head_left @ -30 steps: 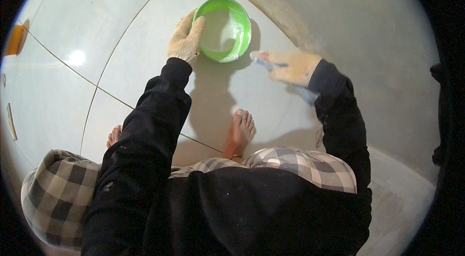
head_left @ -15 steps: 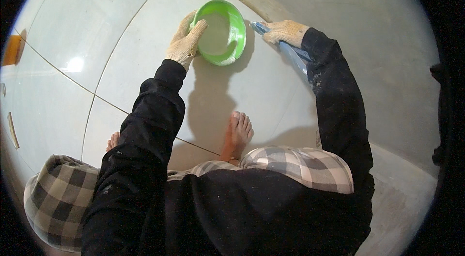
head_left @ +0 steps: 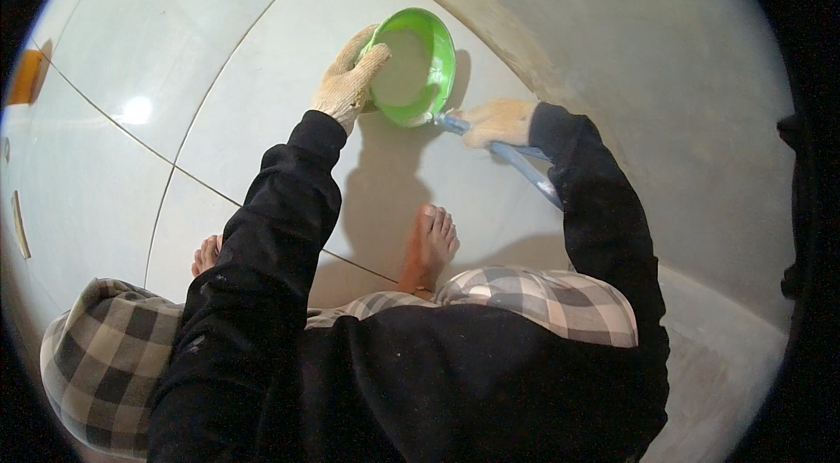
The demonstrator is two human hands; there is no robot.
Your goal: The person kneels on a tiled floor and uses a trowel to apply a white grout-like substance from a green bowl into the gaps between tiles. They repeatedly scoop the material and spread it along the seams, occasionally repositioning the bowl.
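My left hand (head_left: 348, 82), in a cream knit glove, grips the left side of a green bowl (head_left: 449, 56), thumb over the rim. The bowl is tilted above the floor, with a whitish mixture (head_left: 404, 69) inside and smears on its rim. My right hand (head_left: 500, 122), gloved alike and slightly blurred, is closed around a long, thin blue implement (head_left: 528, 171) whose exact kind I cannot make out. Its whitish tip meets or nearly meets the bowl's lower right rim; the other end runs back beside my sleeve.
Large pale tiles (head_left: 271, 104) with dark joints cover the floor. A plain wall (head_left: 665, 104) rises close on the right, along a yellowish edge strip. My bare foot (head_left: 427, 244) stands below the bowl. At the far left are an orange object (head_left: 24, 78) and a thin strip (head_left: 20, 225).
My right hand has moved down and left, bringing the blue implement's tip to the bowl's rim. My left hand has shifted slightly right and down with the bowl, which is tilted more.
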